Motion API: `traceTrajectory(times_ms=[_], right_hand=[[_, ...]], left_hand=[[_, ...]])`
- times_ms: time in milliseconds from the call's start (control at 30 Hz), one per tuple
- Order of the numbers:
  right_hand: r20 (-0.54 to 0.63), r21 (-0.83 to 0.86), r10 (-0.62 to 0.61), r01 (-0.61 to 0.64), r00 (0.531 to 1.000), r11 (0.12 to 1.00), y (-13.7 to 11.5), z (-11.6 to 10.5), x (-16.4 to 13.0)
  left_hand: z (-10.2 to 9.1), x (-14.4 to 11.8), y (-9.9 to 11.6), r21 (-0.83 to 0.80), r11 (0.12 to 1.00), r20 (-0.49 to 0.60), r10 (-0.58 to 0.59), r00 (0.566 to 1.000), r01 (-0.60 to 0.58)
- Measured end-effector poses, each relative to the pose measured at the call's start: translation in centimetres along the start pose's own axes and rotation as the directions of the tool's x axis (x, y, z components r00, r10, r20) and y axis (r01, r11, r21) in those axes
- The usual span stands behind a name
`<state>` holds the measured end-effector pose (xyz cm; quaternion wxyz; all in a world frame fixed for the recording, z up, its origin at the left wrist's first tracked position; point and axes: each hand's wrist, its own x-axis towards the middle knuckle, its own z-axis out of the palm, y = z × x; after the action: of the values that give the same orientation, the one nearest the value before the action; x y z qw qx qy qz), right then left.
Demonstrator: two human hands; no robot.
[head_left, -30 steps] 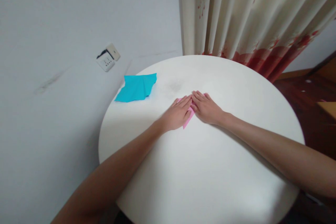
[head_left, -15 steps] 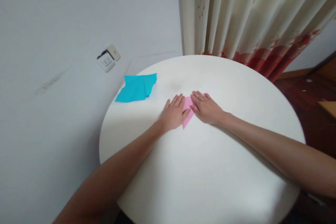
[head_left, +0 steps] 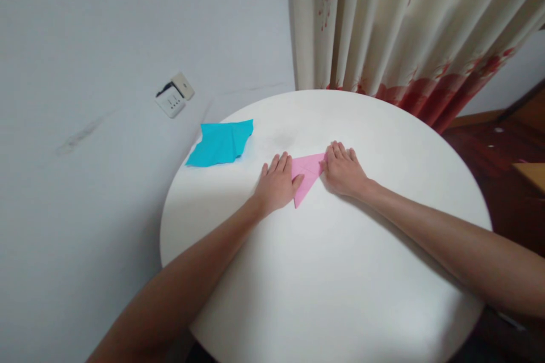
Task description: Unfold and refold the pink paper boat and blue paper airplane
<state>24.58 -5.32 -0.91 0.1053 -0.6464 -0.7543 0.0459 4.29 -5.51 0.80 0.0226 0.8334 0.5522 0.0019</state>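
Note:
A pink paper (head_left: 307,174), folded into a triangle with its tip toward me, lies flat on the round white table (head_left: 340,272). My left hand (head_left: 276,184) rests palm down at the paper's left edge, the thumb lying on the paper. My right hand (head_left: 344,170) lies flat at the paper's right corner, fingers spread and pointing away from me. Neither hand grips anything; both press down on the table and the paper's edges.
A folded turquoise paper (head_left: 221,142) lies at the table's far left edge. A wall with a white socket (head_left: 174,94) stands close on the left. A cream curtain with red flowers (head_left: 404,28) hangs behind the table. Dark wooden floor shows at the right.
My hands have slid apart, the left one to the left and the right one to the right, so the pink triangle between them is now uncovered.

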Motion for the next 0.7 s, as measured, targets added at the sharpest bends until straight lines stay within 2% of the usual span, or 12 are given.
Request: traceTrajectory(times_ms=[167,267,367,500,700], right_hand=[[-0.050,-0.015,-0.014,0.013,0.999,1.000,0.9,-0.5,0.6],[-0.112,-0.033,-0.135,0.132,0.985,0.991,0.6,-0.9,0.7],[-0.132,-0.030,-0.282,0.280,0.950,0.959,0.0,-0.8,0.6],[-0.031,0.034,-0.394,0.395,0.919,0.918,-0.3,-0.4,0.6],[0.068,0.079,-0.469,0.463,0.881,0.883,-0.1,-0.6,0.2]], left_hand=[[0.5,0.2,-0.3,-0.039,0.999,-0.016,0.012,1.000,-0.013],[0.6,0.3,-0.5,-0.062,0.998,-0.005,0.016,1.000,-0.017],[0.4,0.3,-0.6,-0.061,0.998,-0.004,0.035,0.999,-0.035],[-0.2,0.2,-0.5,-0.029,0.999,-0.068,0.040,0.997,-0.042],[-0.5,0.4,-0.6,-0.022,0.998,-0.143,0.062,0.988,-0.066]])
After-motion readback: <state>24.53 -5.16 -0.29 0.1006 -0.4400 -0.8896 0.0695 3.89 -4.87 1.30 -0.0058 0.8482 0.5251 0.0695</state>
